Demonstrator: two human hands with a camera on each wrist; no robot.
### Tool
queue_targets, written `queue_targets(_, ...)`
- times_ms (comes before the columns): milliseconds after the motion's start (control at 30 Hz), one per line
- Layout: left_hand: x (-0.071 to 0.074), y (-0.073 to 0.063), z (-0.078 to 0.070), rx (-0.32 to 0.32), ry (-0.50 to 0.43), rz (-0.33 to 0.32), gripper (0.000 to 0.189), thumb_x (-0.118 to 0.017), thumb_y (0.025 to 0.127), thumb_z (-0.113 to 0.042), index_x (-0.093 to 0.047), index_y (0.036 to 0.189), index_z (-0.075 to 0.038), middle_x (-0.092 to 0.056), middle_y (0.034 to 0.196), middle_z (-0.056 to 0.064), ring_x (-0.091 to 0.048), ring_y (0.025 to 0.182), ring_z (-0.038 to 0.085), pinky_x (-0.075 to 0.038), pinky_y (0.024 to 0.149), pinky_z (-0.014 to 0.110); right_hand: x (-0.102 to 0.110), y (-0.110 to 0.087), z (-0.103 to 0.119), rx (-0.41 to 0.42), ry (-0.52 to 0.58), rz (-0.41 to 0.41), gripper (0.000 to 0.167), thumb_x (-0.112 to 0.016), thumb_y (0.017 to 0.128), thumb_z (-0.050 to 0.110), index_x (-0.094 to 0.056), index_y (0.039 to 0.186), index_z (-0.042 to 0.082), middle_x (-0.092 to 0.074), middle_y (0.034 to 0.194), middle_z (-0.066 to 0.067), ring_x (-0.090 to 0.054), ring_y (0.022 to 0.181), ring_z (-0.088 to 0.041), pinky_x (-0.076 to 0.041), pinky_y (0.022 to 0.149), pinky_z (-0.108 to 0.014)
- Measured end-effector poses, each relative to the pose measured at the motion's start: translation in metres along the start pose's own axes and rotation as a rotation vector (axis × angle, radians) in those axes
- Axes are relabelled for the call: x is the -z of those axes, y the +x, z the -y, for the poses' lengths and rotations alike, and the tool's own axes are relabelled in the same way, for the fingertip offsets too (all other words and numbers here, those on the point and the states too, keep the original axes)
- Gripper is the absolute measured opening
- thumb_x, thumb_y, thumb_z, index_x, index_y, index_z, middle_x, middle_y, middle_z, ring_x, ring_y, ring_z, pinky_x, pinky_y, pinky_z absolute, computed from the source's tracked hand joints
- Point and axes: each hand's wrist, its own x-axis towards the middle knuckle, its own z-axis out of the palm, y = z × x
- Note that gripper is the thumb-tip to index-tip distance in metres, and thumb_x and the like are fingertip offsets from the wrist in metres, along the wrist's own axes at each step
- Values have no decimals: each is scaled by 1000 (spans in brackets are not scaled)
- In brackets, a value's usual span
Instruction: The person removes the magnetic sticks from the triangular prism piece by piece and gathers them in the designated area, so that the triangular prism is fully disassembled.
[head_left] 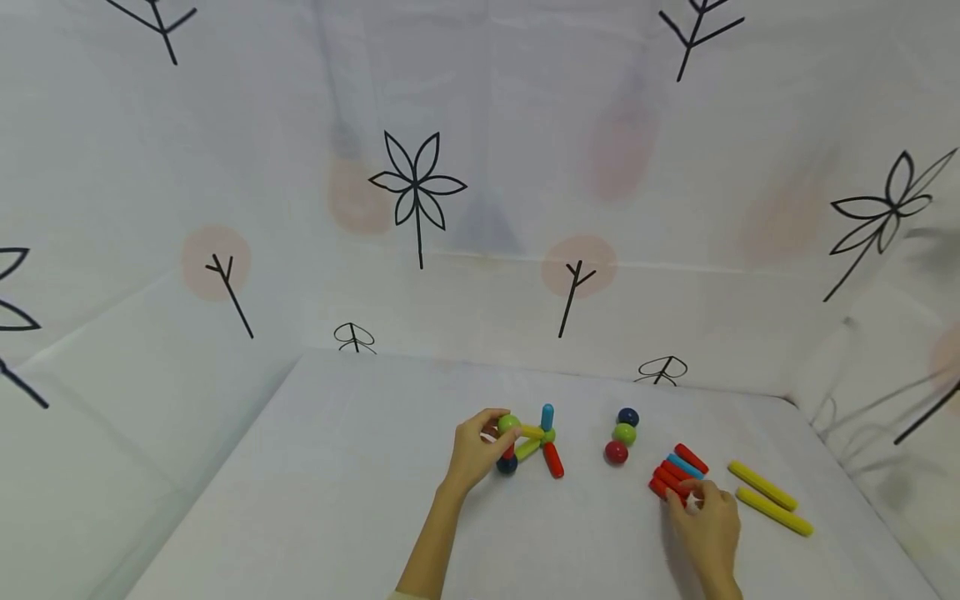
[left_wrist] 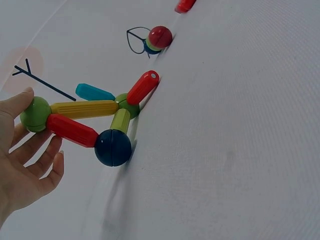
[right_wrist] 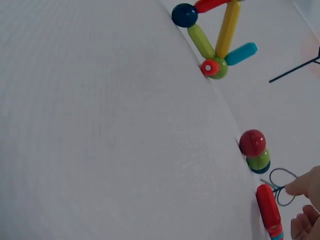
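My left hand [head_left: 474, 450] pinches the upper green ball [left_wrist: 35, 114] of a stick-and-ball magnetic construction. From this ball a yellow rod [left_wrist: 85, 109] and a red rod [left_wrist: 72, 131] slope down. The red one ends at a dark blue ball [left_wrist: 113, 148]; the yellow one meets a lower green ball [head_left: 549, 435]. A light green rod [left_wrist: 120, 121] links these two lower balls. Blue [head_left: 547, 417] and red rods [head_left: 553, 460] stick out from the lower green ball. My right hand [head_left: 707, 523] hovers with spread fingers at a row of short red rods [head_left: 673, 477].
Three loose balls, dark blue [head_left: 628, 417], green [head_left: 624, 433] and red [head_left: 617, 452], stand in a line between the hands. A short blue rod [head_left: 686, 466] lies among the red ones. Two long yellow rods [head_left: 774, 511] lie at the right. A patterned cloth wall [head_left: 480, 308] rises behind the table.
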Motion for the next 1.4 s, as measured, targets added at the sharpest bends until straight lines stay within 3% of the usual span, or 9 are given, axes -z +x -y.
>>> queue_targets(100,-1,0,1,6,1,-2,31,-69,86,-23,-66,107,0,-67,91,7,-59,79,16,-48,63,21,-5,-3,10,94,53,-110,20,-72,76,0,-61,90,-9,-56,81,-22,-51,75,-30,-41,63,-25)
queue_targets(233,-2,0,2,10,1,1,32,-69,86,-24,-65,108,0,-67,91,7,-59,79,16,-48,64,21,-15,-6,24,176,135,-101,19,-74,74,-2,-64,90,-5,-59,75,-11,-50,63,-8,-37,56,-7)
queue_targets(333,-2,0,1,12,0,3,32,-69,86,-24,-65,108,-1,-67,91,7,-59,79,16,-49,63,21,-23,-7,36,199,192,11,21,-73,75,-1,-64,94,-4,-61,75,-7,-47,62,0,-41,56,-8)
queue_targets(433,-2,0,0,12,1,4,32,-69,85,-24,-65,108,-2,-67,91,6,-59,78,16,-49,63,21,-33,-8,49,198,223,138,24,-73,78,2,-64,100,-4,-63,79,-8,-54,68,-7,-48,60,-15)
queue_targets(633,-1,-1,1,18,2,5,31,-69,86,-24,-65,109,-4,-67,91,5,-59,79,13,-49,63,22,-52,-10,67,138,165,403,39,-71,83,12,-59,117,-3,-65,96,-12,-61,85,-24,-54,75,-34)
queue_targets(767,-1,-1,2,4,7,-5,31,-69,85,-24,-65,108,-3,-67,90,6,-60,77,15,-49,62,21,-66,-10,72,133,118,490,44,-72,82,16,-57,120,-2,-64,99,-11,-59,86,-22,-53,77,-38)
queue_targets(1233,-1,-1,1,-5,10,7,37,-69,85,-24,-63,111,2,-67,90,8,-60,75,15,-49,61,21,-85,-5,82,126,90,523,39,-70,83,16,-60,117,0,-63,92,-6,-54,78,-17,-52,72,-31)
queue_targets(1400,-2,-3,3,1,5,13,37,-71,84,-23,-63,113,-1,-68,87,7,-61,73,15,-49,60,21,-85,4,87,136,151,467,40,-67,86,17,-58,119,-3,-64,93,-10,-59,81,-20,-54,71,-33)
